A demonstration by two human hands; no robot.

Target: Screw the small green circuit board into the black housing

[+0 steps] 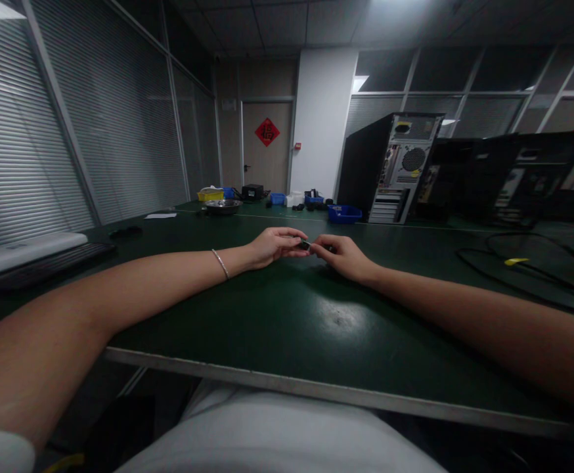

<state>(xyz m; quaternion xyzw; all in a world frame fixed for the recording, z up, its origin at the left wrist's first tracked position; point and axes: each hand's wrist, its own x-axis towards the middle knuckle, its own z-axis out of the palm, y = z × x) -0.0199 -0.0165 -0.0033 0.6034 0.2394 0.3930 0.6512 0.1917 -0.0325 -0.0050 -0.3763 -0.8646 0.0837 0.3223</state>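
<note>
Over the middle of the dark green tabletop, both hands meet around a small dark green piece with a bright, silvery edge; its exact kind is too small to make out. My left hand grips it from the left between thumb and fingers. At its right end, my right hand is closed in a pinch, thumb and forefinger touching the bright edge. Part of the piece is hidden behind the fingers.
A blue bin, a round metal dish and a yellow basket stand toward the back. Computer tower is at back right, black cables lie right. On the left are a keyboard and a white power strip.
</note>
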